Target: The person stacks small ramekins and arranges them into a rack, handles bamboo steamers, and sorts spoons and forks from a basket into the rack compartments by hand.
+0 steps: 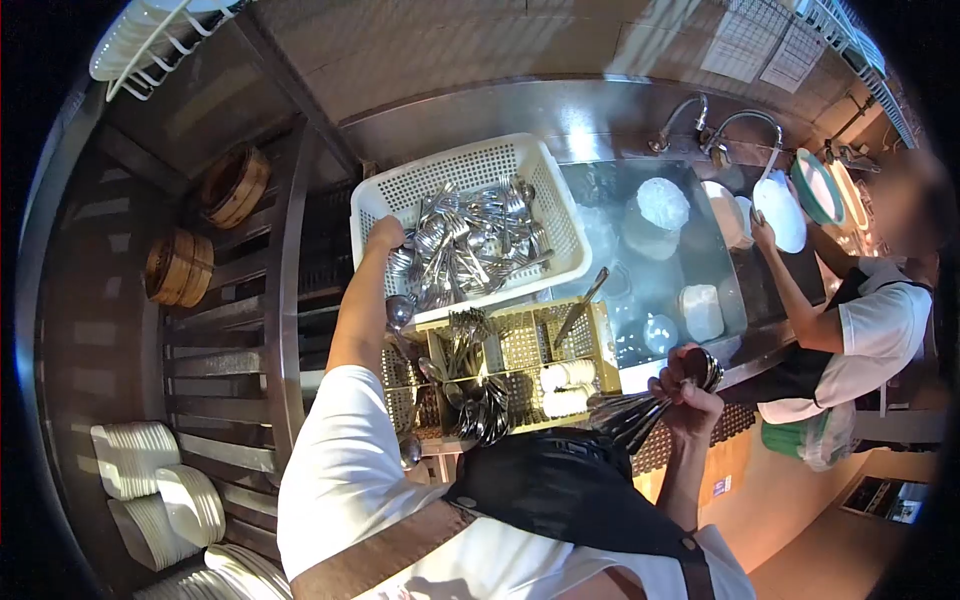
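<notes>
My left hand (387, 233) reaches over the left side of a white perforated basket (565, 245), its fingers bent and partly hidden among the cutlery. Loose forks and spoons (460, 245) fill the basket. My right hand (690, 392) is closed around a bundle of spoons (632, 415), their bowls at the top of the fist and their handles pointing left. Between my arms stands a yellow divided basket (603, 345). It holds upright cutlery (470, 385), a ladle (400, 312), white spoons (567, 388) and a long utensil (585, 305).
A sink (650, 270) of water with white containers lies behind and to the right. At the right a co-worker (870, 320) holds a white plate (783, 215) under a tap. Stacked plates (150, 480) and wooden steamers (180, 267) sit on the left rack.
</notes>
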Motion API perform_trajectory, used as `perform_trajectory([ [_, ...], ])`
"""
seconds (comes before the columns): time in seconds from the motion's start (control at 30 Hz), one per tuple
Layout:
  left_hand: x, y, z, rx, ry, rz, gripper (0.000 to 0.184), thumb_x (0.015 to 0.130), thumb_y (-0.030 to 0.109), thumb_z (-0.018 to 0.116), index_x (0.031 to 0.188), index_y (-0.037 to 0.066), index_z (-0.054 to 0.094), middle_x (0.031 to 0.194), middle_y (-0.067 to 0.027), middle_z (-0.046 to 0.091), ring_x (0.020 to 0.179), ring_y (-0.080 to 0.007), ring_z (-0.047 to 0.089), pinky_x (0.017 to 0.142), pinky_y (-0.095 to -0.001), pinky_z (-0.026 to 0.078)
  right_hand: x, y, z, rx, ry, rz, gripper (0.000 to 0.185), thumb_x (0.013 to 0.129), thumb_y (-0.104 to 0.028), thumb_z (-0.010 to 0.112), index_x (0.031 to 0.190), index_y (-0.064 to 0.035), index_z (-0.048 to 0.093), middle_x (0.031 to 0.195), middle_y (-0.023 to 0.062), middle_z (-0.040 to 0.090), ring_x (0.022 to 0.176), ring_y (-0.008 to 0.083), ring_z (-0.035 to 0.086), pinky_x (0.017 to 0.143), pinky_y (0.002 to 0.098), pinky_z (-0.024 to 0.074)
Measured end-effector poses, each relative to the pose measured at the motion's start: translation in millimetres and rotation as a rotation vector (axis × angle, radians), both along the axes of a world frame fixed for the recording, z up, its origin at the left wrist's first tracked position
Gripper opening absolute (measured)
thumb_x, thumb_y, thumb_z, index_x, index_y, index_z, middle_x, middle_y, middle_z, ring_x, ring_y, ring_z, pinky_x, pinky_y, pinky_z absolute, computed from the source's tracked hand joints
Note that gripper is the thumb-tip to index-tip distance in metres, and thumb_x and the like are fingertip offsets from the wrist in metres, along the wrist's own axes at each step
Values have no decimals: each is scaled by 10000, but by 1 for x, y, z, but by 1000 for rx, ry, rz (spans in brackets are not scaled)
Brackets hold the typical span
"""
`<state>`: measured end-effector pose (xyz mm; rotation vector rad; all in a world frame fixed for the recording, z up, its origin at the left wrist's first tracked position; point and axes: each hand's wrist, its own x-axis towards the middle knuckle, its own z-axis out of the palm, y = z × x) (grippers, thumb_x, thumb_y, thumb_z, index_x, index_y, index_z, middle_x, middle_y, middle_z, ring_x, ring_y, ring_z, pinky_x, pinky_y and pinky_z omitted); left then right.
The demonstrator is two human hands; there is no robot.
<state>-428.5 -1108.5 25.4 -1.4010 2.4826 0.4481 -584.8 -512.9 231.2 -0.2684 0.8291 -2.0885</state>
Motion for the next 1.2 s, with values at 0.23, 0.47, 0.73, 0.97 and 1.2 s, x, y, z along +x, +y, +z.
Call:
perform_trajectory([
  [0.23,-1,35,47,-340,94,15,300,812,164,566,1056,-6,603,1072,-206,631,925,-377,640,814,-474,509,7,4,3,50,34,-79,512,634,-66,686,1125,-61,542,721,-28,407,539,70,365,564,260,319],
  [0.47,6,49,188,-859,514,-187,98,885,141,487,944,96,551,905,-147,580,784,-361,635,631,-454,512,1,-3,-2,22,-10,-10,459,663,11,645,1108,-50,550,840,-5,502,585,79,398,567,260,337],
  [0.73,5,200,333,-544,1050,-705,82,818,43,633,896,24,651,824,-106,659,724,-243,650,623,-309,498,-4,-70,27,-71,282,194,448,750,45,647,1176,-2,518,1086,153,598,1105,353,573,927,510,495],
  [0.97,-35,322,326,56,1228,-833,166,795,44,706,927,11,610,827,-58,635,669,-98,616,587,-225,498,13,-127,55,-86,160,418,426,784,-1,669,1184,19,521,996,141,614,918,304,657,849,457,545],
  [1.2,-32,198,263,132,1155,-234,154,902,168,589,949,21,602,813,-48,646,637,-92,604,560,-227,481,1,-99,5,16,-185,350,322,810,-20,546,1130,12,564,903,132,614,501,84,434,478,265,383],
])
